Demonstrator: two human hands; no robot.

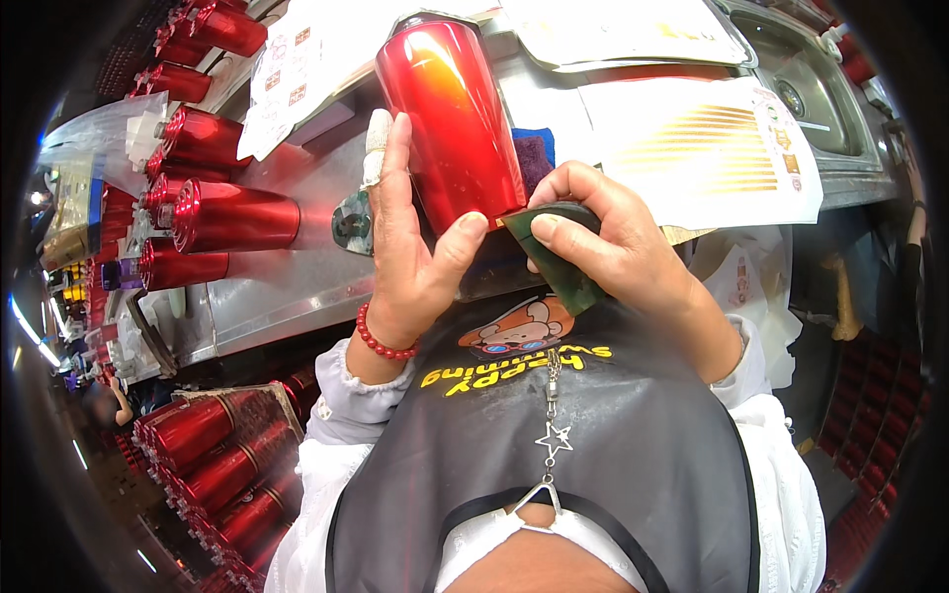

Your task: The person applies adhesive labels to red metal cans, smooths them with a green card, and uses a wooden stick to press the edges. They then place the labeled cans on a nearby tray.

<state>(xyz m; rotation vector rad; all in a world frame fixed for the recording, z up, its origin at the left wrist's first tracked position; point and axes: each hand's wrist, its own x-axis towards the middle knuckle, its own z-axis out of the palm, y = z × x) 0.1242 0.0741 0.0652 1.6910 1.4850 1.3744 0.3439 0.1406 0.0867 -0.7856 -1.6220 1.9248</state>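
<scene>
A glossy red metal canister (450, 128) lies at the front of the worktop, its near end toward me. My left hand (405, 262) stands along its left side, fingers stretched out and thumb apart by the near end; white tape wraps one finger. Between thumb and fingers, my right hand (628, 242) pinches a flat dark green scraper (556, 259), whose upper corner meets or nearly meets the canister's lower right edge. Behind my left fingers sits a small dark green piece (352, 222), partly hidden. A blue and purple cloth (534, 153) lies right of the canister.
Several red canisters (242, 215) stand at the left, and more are stacked at the lower left (213, 474). Printed white sheets with gold stripes (707, 148) cover the right worktop. Beyond them is a metal sink (806, 84). Another paper sheet (297, 69) lies at upper left.
</scene>
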